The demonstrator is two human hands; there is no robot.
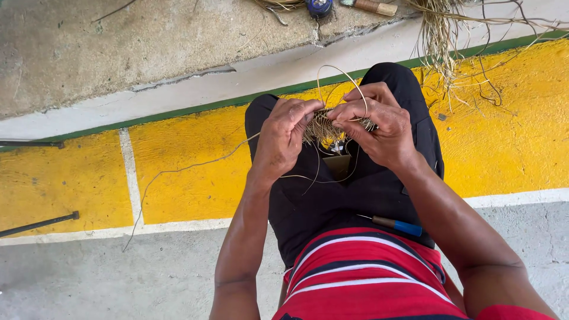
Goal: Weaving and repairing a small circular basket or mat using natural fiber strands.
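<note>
Weaving step in hand. Left hand [284, 133] fingers pinch small straw bundle [325, 125] over lap. Right hand [379, 127] fingers pinch other end, thin strand [332, 70] looped above. Screwdriver [394, 224] lies on lap. Next move needs tight, careful pull, I think.

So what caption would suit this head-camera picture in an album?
Seated on a yellow painted floor, left hand and right hand pinch a small straw weave, a screwdriver on the lap.
</note>
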